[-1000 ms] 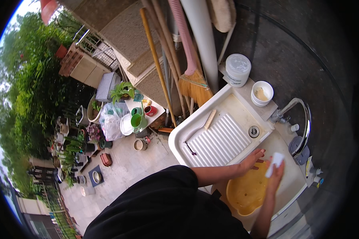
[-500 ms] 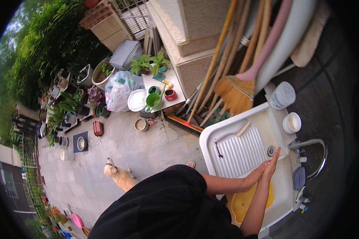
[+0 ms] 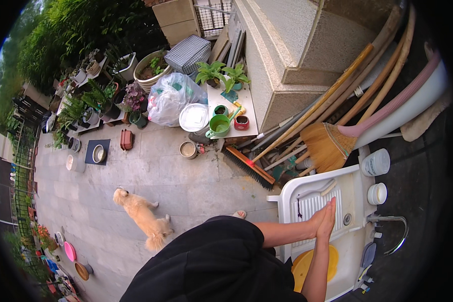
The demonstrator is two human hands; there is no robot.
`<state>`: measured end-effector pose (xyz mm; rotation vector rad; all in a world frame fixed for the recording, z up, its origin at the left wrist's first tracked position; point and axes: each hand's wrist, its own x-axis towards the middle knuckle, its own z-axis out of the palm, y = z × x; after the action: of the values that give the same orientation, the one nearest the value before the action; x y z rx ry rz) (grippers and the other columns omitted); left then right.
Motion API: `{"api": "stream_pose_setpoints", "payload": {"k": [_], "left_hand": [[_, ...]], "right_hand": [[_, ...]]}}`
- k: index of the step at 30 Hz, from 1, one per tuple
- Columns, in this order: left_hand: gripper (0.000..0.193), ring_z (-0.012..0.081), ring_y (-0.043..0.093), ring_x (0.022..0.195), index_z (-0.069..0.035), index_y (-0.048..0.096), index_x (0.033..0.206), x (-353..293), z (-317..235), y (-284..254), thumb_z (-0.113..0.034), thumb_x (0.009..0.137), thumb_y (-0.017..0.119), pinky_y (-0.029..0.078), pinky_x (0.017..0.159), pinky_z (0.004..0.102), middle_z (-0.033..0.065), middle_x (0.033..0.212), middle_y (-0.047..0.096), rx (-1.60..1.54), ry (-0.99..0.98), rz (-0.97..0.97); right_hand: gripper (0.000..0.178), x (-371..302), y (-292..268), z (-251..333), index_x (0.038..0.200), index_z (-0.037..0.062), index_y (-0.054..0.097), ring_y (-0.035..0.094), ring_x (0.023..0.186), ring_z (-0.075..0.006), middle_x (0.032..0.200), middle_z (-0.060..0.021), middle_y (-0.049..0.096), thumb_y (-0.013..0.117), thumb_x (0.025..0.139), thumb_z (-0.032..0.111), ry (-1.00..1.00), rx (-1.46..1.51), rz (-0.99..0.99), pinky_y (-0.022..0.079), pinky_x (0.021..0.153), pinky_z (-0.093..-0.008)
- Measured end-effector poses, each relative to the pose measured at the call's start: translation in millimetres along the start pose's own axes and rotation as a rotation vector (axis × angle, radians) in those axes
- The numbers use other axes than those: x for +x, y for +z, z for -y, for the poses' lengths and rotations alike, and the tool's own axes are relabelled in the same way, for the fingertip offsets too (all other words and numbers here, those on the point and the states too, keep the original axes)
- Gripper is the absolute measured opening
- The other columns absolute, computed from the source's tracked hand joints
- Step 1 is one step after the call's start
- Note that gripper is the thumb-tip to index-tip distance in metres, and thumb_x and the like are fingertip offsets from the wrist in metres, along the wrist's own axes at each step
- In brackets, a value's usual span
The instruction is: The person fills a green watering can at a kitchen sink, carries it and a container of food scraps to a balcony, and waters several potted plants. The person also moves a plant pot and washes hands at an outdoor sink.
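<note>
My left hand and my right hand are pressed palm to palm over the white laundry sink. Their fingers are stretched out and nothing shows between them; the inner faces are hidden. Below the hands lies the sink's ribbed washboard, with a scrub brush at its far end and a thin dark strip on its left. Under my forearms, a yellow basin sits in the sink, partly covered by the right arm. The curved metal faucet stands to the right of the hands.
Two white tubs stand by the sink's far right corner. A straw broom, poles and a push broom lean beyond it. A light-coloured dog stands on the paving at left. Potted plants and a green watering can are farther off.
The view has swung left, so the sink sits farther right and lower. My joined hands now lie over the washboard, away from the drain. More of the dog shows.
</note>
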<state>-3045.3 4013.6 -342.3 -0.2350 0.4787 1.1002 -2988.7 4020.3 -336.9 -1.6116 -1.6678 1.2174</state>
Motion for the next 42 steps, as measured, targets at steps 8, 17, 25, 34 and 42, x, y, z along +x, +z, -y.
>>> {"api": "stream_pose_setpoints", "payload": {"k": [8, 17, 25, 34, 42], "left_hand": [[0.056, 0.0145, 0.017, 0.134, -0.013, 0.015, 0.144, -14, -6, -9, -0.040, 0.097, 0.029, 0.015, 0.109, 0.0271, 0.0002, 0.147, 0.018, 0.097, 0.363, 0.096], [0.046, 0.0255, 0.037, 0.125, -0.013, 0.033, 0.135, 21, -23, -17, -0.038, 0.097, 0.033, 0.022, 0.108, 0.0380, 0.0072, 0.137, 0.035, -0.169, 0.312, -0.081], [0.054, 0.0154, 0.031, 0.128, -0.016, 0.026, 0.141, -29, 9, 33, -0.044, 0.096, 0.031, 0.022, 0.107, 0.0297, 0.0011, 0.142, 0.030, -0.031, 0.367, 0.135], [0.038, 0.0194, 0.044, 0.118, -0.011, 0.044, 0.124, -1, 22, 19, -0.036, 0.097, 0.035, 0.036, 0.099, 0.0327, 0.0036, 0.124, 0.048, -0.171, 0.411, -0.147], [0.041, 0.0327, 0.049, 0.114, -0.012, 0.035, 0.131, -30, -1, 6, -0.032, 0.096, 0.037, 0.039, 0.098, 0.0450, 0.0149, 0.129, 0.043, -0.138, 0.121, 0.222]], "right_hand": [[0.057, 43, -1, -23, 0.138, -0.0013, 0.026, 0.021, 0.135, -0.0255, 0.145, -0.0158, 0.025, 0.030, 0.096, 0.036, -0.016, -0.039, 0.026, 0.014, 0.109, -0.0314], [0.058, -38, 5, 60, 0.140, -0.0005, 0.020, 0.016, 0.137, -0.0270, 0.146, -0.0164, 0.021, 0.027, 0.096, 0.037, -0.176, -0.125, 0.255, 0.012, 0.109, -0.0338], [0.055, 13, -25, 27, 0.140, 0.0014, 0.023, 0.016, 0.136, -0.0298, 0.145, -0.0171, 0.022, 0.021, 0.096, 0.036, -0.238, -0.243, 0.109, 0.009, 0.110, -0.0378], [0.054, 13, -34, -6, 0.137, -0.0019, 0.027, 0.018, 0.135, -0.0299, 0.143, -0.0200, 0.025, 0.022, 0.097, 0.033, -0.298, -0.242, 0.241, 0.011, 0.111, -0.0352], [0.040, -67, -58, 29, 0.124, -0.0019, 0.046, 0.050, 0.115, -0.0266, 0.125, -0.0143, 0.050, 0.039, 0.095, 0.024, -0.057, 0.582, 0.414, 0.040, 0.095, -0.0360]]}}
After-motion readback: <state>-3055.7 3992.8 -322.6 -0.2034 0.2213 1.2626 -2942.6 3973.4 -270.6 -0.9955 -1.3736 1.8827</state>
